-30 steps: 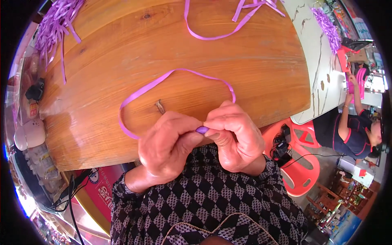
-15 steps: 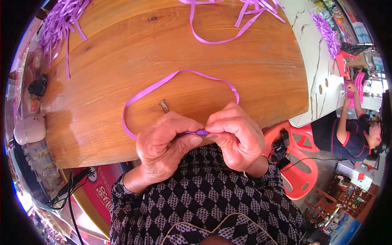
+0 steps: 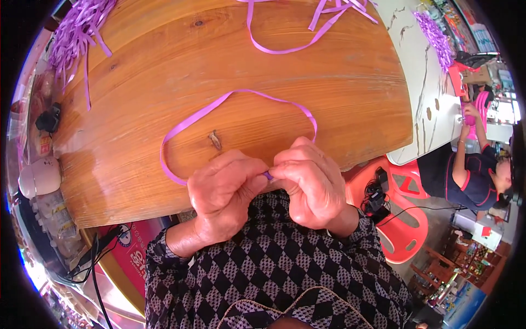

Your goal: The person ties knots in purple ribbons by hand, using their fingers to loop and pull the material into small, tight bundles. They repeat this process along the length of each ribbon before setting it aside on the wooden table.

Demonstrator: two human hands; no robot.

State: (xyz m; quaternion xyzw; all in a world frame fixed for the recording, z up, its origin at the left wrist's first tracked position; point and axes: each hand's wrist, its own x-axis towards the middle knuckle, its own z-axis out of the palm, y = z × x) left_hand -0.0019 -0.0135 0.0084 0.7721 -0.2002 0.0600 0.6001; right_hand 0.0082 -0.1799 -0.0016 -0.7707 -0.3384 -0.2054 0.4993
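Note:
A purple ribbon [image 3: 189,122] curves in a wide loop over the wooden table [image 3: 109,175], and both its ends run into my hands. My left hand [image 3: 222,186] pinches the ribbon between thumb and forefinger. Tight against it, my right hand [image 3: 309,183] grips the same ribbon with its fingers curled in. Between the fingertips only a small purple bit shows, so its exact form is hidden. Both hands are just off the table's near edge, in front of the checked garment.
Bunches of purple ribbon lie at the far left [image 3: 82,33] and far edge [image 3: 296,46] of the table. A brown scrap [image 3: 215,140] rests inside the loop. On the right are a white table [image 3: 408,93], a red chair [image 3: 405,233] and another person [image 3: 474,175].
My fingers have closed in over the small purple wound or knotted part, which showed more before. The ribbon loop has barely shifted, and the view has moved slightly.

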